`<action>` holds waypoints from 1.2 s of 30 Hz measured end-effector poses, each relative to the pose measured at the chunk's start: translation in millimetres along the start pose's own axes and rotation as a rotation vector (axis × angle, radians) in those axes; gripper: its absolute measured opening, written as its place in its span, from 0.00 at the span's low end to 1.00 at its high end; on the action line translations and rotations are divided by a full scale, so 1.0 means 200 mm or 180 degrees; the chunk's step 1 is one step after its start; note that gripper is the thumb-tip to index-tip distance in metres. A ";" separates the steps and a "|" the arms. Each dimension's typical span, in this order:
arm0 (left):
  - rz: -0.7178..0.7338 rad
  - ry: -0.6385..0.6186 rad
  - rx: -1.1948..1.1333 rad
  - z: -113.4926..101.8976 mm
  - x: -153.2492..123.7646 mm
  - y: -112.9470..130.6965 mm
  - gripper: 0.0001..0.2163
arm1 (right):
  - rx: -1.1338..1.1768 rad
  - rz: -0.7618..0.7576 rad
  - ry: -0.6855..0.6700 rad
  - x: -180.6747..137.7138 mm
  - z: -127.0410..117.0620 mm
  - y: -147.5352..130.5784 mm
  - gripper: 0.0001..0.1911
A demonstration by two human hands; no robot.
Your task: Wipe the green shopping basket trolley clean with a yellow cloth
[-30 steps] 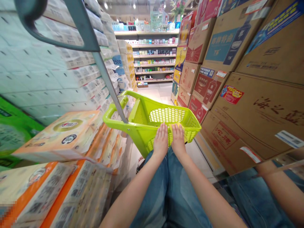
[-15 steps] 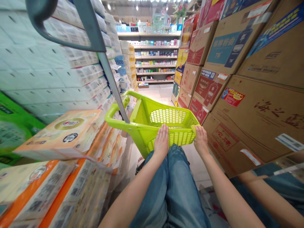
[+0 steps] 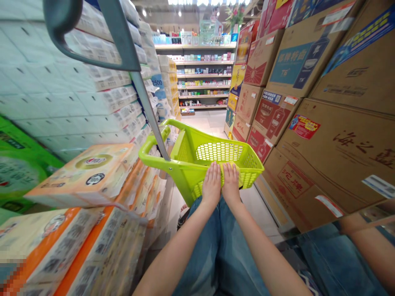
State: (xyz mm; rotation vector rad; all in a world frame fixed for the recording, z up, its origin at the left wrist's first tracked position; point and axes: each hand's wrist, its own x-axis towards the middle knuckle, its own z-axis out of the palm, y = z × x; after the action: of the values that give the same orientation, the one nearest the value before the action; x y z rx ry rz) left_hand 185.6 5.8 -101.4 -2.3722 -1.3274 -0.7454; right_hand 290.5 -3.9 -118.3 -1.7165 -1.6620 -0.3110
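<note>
A lime-green rolling shopping basket [image 3: 182,166] with mesh sides stands in front of my knees, and its grey pull handle [image 3: 123,39] rises at the upper left. My left hand [image 3: 211,185] is closed over the near rim, fingers side by side; its thumb is hidden. Right beside it, my right hand [image 3: 231,185] presses a yellow cloth [image 3: 236,167] against the same rim. Most of the cloth is hidden under the fingers. The part of the basket's inside that shows holds nothing I can make out.
Wrapped tissue packs [image 3: 92,164] are stacked close on the left. Cardboard cartons [image 3: 336,144] form a wall on the right, with a reflective surface below them. Shelves of small goods [image 3: 203,76] stand at the far end of the tiled aisle [image 3: 212,120].
My right hand has slid left along the near rim with the yellow cloth, from the basket's right corner to beside my left hand. My left hand stays on the rim.
</note>
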 end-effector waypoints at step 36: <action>0.0090 -0.0100 0.0270 -0.04 0.00 -0.01 0.31 | -0.0368 -0.0425 -0.0155 0.00 -0.16 0.34 0.35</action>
State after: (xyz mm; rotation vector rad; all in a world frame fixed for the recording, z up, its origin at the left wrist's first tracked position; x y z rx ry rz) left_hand 182.2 2.0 -95.0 -2.3399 -1.3084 -0.6336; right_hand 364.9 -17.4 -117.8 -1.7117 -1.8299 -0.4388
